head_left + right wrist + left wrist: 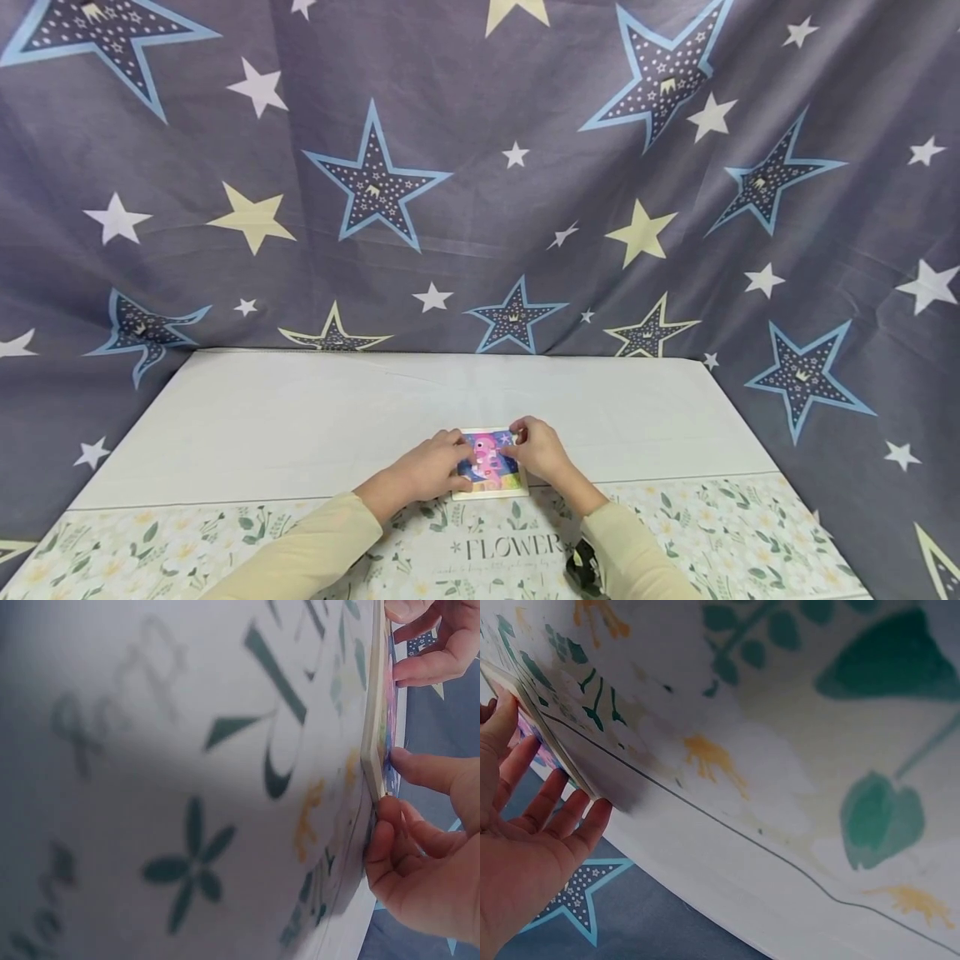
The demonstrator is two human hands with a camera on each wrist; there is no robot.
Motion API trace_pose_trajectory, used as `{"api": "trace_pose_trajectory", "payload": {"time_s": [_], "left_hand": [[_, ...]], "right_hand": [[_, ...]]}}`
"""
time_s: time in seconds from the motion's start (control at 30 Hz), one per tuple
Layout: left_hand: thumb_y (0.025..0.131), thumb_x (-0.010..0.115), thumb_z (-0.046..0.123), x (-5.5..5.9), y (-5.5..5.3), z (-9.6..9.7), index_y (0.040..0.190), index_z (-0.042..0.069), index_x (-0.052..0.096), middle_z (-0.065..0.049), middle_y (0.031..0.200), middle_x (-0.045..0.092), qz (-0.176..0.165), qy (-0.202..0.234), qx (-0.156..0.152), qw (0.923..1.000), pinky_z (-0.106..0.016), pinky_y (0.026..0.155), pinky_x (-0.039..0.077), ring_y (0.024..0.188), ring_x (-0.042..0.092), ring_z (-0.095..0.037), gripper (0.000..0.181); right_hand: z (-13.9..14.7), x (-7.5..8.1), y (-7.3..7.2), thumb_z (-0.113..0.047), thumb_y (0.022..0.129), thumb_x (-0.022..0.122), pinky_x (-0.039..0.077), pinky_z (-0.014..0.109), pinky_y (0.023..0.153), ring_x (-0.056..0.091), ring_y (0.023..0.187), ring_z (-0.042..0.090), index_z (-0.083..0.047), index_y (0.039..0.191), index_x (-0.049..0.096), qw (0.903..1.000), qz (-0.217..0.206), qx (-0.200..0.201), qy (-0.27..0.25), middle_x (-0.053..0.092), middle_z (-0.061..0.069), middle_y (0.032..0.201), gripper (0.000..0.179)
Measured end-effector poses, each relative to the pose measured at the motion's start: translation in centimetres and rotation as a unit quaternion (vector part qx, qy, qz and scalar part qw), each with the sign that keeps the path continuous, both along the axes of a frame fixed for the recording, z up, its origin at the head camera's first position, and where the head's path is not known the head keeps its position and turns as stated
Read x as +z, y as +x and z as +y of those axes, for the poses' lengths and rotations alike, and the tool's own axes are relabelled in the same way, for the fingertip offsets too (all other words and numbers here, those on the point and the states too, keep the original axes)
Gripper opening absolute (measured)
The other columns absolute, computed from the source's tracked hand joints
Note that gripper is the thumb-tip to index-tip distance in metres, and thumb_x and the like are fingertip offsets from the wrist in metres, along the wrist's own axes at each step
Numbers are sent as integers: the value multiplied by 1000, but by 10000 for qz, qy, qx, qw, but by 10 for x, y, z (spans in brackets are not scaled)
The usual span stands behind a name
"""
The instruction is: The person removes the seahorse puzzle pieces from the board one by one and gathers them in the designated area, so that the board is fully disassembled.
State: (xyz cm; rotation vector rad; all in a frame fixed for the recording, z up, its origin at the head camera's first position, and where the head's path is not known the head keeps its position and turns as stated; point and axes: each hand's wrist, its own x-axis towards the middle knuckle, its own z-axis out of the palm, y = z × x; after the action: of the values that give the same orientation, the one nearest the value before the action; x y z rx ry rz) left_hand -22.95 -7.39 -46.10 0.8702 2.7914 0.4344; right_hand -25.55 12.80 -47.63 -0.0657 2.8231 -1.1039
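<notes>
A small square picture board (pixel 491 467) with a pale wooden rim lies on the patterned cloth. Its picture shows a pink cartoon animal on dark blue with stars. My left hand (pixel 431 467) holds the left side, thumb near the lower corner and fingers over the picture. In the left wrist view, the fingers of the left hand (pixel 536 817) spread along the board's edge (pixel 544 727). At the upper right corner, my right hand (pixel 542 450) grips the board. The right wrist view has the right hand's thumb (pixel 424 769) on the picture face and its other fingers curled at the edge.
The table cover is white (pixel 300 417) at the back and floral (pixel 225 542) in front, with the printed word FLOWER (pixel 513 547) below the board. A dark star-patterned curtain (pixel 480 208) hangs behind and at both sides. A black object (pixel 583 567) sits by the right sleeve.
</notes>
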Motion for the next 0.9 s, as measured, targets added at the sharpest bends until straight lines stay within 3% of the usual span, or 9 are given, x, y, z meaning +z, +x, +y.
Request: {"api": "trace_pose_trajectory", "payload": {"time_s": [0.9], "left_hand": [[85,61,47,-5,-3,-1,113,23,61,1,116,52,106,-161,-25,9998,-45,90,43,110,48,-18,37]], "right_hand": [[-3,1,2,-7,81,71,39,24,55,47,66,14,-3,110,54,9989,-63,-99,-459,50,4,75,34]]}}
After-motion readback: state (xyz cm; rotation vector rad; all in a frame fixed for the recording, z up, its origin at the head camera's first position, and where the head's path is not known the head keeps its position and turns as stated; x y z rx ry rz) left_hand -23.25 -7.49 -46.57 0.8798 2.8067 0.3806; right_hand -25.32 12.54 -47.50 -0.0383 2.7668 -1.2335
